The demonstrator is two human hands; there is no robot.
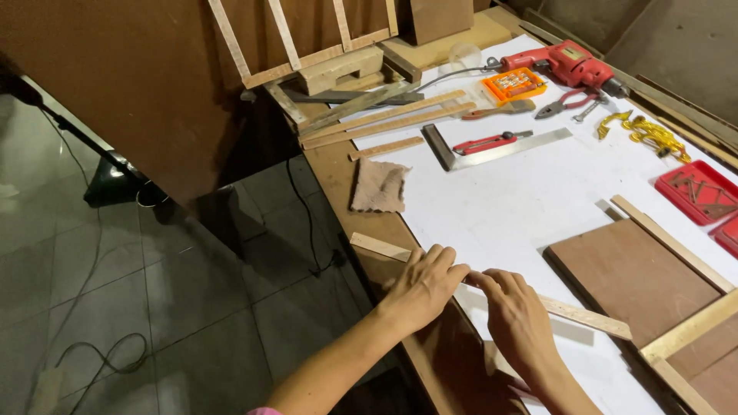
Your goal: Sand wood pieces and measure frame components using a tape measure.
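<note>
Long thin wooden strip (584, 313) lies on the desk (530, 207) near its front edge, long axis running from upper left to lower right across the view. Pale, straight-grained, flat and narrow.

Left hand (421, 286) rests on the strip's middle, fingers curled down and pressing on top of it. Right hand (516, 317) sits just beside, fingertips touching the same strip, thumb and fingers pinched about its edge. The two hands nearly meet. The strip runs out both ways: its left end juts past the left hand, the longer right part runs past the right hand toward a dark brown board (634, 277).

Desk top is covered in white paper, smooth. Farther back: a metal try square (500, 150), a rough tan cloth (378, 187), a red power drill (569, 65), and more wooden slats (384, 119).
</note>
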